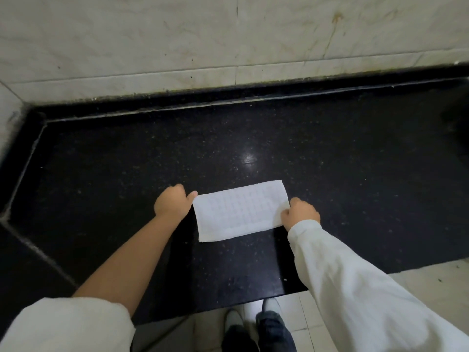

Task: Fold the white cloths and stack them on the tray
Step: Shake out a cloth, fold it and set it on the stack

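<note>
A white cloth (241,210) with a faint grid pattern lies folded into a flat rectangle on the black speckled counter (127,161). My left hand (173,203) is at its far left corner, fingers curled, thumb touching the cloth's edge. My right hand (300,214) pinches the cloth's right edge near the front corner. No tray is in view.
The counter runs into a corner, with a pale marble wall (228,34) behind and on the left. A raised black lip (177,105) lines the back edge. The counter's front edge lies near my legs and shoes (253,323) over a light tiled floor.
</note>
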Demonstrator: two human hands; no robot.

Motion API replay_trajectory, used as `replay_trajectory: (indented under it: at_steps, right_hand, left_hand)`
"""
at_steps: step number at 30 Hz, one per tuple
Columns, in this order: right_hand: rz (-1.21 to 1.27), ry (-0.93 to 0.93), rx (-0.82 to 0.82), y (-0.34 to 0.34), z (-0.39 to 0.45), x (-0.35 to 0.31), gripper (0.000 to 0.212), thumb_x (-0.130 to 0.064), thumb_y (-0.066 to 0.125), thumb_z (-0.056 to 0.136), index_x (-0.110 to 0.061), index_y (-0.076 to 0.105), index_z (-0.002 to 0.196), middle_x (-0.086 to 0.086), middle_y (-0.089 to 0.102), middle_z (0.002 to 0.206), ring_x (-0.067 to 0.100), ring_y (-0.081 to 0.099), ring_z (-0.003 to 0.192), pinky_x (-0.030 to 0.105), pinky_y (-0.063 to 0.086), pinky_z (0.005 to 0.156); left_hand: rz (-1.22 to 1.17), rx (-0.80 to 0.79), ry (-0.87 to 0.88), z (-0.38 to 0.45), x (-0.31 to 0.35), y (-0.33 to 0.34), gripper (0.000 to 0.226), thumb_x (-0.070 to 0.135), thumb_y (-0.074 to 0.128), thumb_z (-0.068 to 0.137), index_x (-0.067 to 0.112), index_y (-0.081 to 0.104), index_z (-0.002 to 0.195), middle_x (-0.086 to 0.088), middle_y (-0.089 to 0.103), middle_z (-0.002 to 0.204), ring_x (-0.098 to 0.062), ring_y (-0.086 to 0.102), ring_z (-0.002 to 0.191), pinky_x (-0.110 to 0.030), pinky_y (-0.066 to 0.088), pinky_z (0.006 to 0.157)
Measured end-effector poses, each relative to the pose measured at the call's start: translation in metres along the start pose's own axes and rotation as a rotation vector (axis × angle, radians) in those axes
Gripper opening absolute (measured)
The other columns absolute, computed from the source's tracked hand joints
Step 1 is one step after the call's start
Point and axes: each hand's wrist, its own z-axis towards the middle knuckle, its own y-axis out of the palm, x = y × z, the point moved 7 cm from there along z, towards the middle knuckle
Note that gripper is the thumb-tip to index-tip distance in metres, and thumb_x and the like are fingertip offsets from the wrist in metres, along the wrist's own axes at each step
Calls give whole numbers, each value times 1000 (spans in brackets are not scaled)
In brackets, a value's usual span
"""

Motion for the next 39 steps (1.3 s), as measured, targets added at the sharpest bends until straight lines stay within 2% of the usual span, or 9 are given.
replay_trajectory:
  at_steps: [5,10,13,19,28,31,34,36,39]
  right_hand:
    - [386,-87,84,-17,-11,-7,9,-4,48,84,-12,44,82,5,50,85,22,46,83,28,38,71]
    - [448,-403,135,-15,-47,-72,6,-3,53,84,-9,54,84,3,50,85,18,47,83,19,33,73]
    - [323,-584,120,8,-65,-115,15,-6,51,88,0,58,100,12,59,103,25,54,96,13,27,68]
    - [-1,-645,-63,83,-68,-149,25,-7,40,94,-1,51,116,15,52,123,29,51,112,28,38,90]
    - [-107,-774,-156,90,-80,-152,40,-16,47,93,-5,43,132,15,51,128,28,48,119,27,35,99]
    - [-130,-855,-157,72,-82,-137,49,-10,53,89,-8,41,137,11,50,135,25,46,127,24,31,105]
    - [-231,-979,40,44,-78,-114,46,-2,76,54,-5,70,99,13,71,96,32,69,87,43,58,75]
    - [-452,-949,-10,54,-63,-95,58,-13,86,19,-16,75,75,3,73,73,21,71,61,31,56,48]
    - [-631,-967,-3,63,-53,-91,59,-29,87,4,-26,74,62,-6,70,63,9,68,53,16,50,44]
  left_hand:
    - [124,199,490,-64,21,23,43,26,41,89,-1,61,117,-19,60,126,-33,58,117,-42,50,92]
    - [171,-61,363,-71,12,49,55,33,25,101,12,8,149,-2,1,159,-15,-1,148,-37,3,120]
    - [63,77,223,-71,-5,26,54,30,30,100,11,14,148,-4,9,159,-16,4,147,-38,7,120]
    - [20,135,38,-86,-66,7,49,24,36,99,11,25,145,-6,15,157,-18,7,147,-38,12,120]
    - [-89,141,162,-100,-78,13,45,22,38,98,11,34,142,-5,24,154,-18,15,146,-33,15,119]
    - [-126,180,216,-99,-68,8,40,16,42,95,5,47,133,-11,43,144,-25,35,138,-36,29,113]
    - [-176,264,451,-103,-37,12,35,17,45,80,0,69,99,-14,70,100,-30,69,93,-37,56,81]
    - [-120,239,574,-108,-9,18,30,20,53,74,6,71,92,-6,72,91,-22,72,82,-30,58,71]
    - [8,34,590,-106,23,38,42,25,43,91,7,51,128,-7,52,132,-20,50,125,-31,34,110]
